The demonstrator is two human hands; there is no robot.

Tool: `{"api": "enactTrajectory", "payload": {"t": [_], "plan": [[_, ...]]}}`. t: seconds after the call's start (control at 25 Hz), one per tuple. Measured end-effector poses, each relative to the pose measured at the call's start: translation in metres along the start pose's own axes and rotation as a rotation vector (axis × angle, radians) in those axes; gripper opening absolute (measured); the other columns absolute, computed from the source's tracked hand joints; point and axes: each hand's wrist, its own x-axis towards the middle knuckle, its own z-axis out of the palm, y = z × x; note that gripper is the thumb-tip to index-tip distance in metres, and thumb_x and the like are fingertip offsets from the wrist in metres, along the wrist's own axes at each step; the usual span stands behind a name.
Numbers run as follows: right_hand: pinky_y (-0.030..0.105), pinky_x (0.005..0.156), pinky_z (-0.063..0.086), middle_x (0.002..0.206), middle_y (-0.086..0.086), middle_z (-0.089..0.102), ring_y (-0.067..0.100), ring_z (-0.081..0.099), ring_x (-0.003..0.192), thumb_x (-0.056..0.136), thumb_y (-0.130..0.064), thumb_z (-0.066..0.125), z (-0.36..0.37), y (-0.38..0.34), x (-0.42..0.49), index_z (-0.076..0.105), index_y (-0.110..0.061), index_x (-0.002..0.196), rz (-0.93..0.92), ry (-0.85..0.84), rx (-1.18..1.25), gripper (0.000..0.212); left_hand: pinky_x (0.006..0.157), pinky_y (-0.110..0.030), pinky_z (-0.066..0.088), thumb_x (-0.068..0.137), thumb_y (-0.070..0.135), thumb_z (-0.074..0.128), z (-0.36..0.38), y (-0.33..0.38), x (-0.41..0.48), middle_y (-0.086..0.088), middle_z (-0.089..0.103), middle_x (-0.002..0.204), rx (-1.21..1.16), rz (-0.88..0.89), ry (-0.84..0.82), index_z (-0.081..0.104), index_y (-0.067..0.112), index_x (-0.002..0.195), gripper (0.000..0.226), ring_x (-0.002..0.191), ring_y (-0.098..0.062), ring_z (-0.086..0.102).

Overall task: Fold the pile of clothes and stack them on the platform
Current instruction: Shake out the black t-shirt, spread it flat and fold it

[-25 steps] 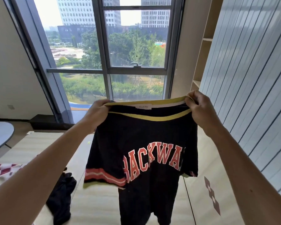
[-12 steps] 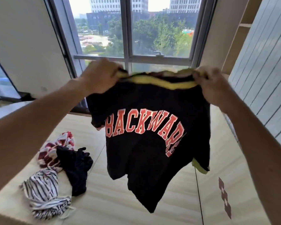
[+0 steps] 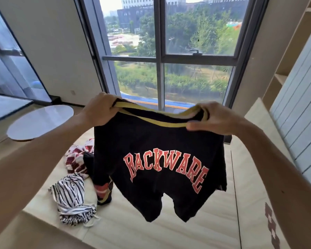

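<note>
Pinching cloth on both sides, my left grip (image 3: 99, 110) has its fingers curled over one end of the yellow ribbed neckband (image 3: 151, 121), and my right grip (image 3: 212, 119) nips the other end between thumb and fingers. Between them the black short-sleeved shirt (image 3: 160, 146) with red BACKWARE lettering hangs in the air in front of me, over the pale wooden platform (image 3: 169, 232). Its hem dangles above the boards, and one striped sleeve hangs low on the left; I cannot tell whether that sleeve touches anything.

I judge the shirt light, limp and quick to sway, so it will not keep any shape unless laid flat. The neckband stretches, and holding it there lets the body bunch. The shoulder seams look like the better place to hold it for spreading it out.

Toward the platform's left edge lie the unfolded pieces: a black-and-white striped garment (image 3: 70, 196) nearest me, and a red-and-white patterned garment (image 3: 77, 155) behind it, with something dark beside that. Beyond the left edge stands a round white table (image 3: 41, 121).
</note>
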Motion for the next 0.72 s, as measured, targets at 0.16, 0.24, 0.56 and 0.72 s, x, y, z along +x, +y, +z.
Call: {"api": "enactTrajectory", "payload": {"t": [0.16, 0.24, 0.56, 0.72], "plan": [[0.026, 0.063, 0.040, 0.067, -0.007, 0.058, 0.012, 0.054, 0.063, 0.085, -0.030, 0.079, 0.021, 0.008, 0.014, 0.062, -0.030, 0.070, 0.193, -0.158, -0.222, 0.022, 0.051, -0.027, 0.035, 0.091, 0.034, 0.072, 0.016, -0.024, -0.014, 0.016, 0.046, 0.056, -0.053, 0.065, -0.094, 0.038, 0.042, 0.066, 0.043, 0.048, -0.002, 0.046], [0.028, 0.060, 0.039, 0.067, -0.002, 0.055, 0.015, 0.052, 0.062, 0.089, -0.029, 0.074, 0.037, 0.018, 0.018, 0.059, -0.024, 0.068, 0.299, -0.108, -0.192, 0.027, 0.050, -0.022, 0.031, 0.083, 0.041, 0.078, 0.025, -0.038, -0.020, 0.017, 0.047, 0.055, -0.026, 0.118, -0.167, 0.041, 0.039, 0.068, 0.040, 0.048, -0.003, 0.047], [0.037, 0.074, 0.049, 0.083, 0.002, 0.067, 0.018, 0.062, 0.078, 0.094, -0.032, 0.067, 0.134, 0.026, 0.036, 0.068, -0.014, 0.089, 0.615, -0.289, -0.115, 0.018, 0.064, -0.033, 0.044, 0.093, 0.012, 0.060, 0.121, -0.127, -0.031, 0.018, 0.058, 0.073, -0.107, 0.247, -0.453, 0.066, 0.032, 0.100, 0.022, 0.069, -0.011, 0.056], [0.029, 0.069, 0.041, 0.076, -0.006, 0.063, 0.012, 0.058, 0.072, 0.092, -0.025, 0.066, 0.195, 0.009, 0.015, 0.066, -0.024, 0.087, 0.724, -0.541, 0.050, 0.006, 0.079, -0.028, 0.047, 0.097, 0.019, 0.054, 0.159, -0.145, -0.069, 0.019, 0.065, 0.092, -0.223, 0.358, -0.780, 0.064, 0.043, 0.114, 0.031, 0.087, -0.005, 0.057]]}}
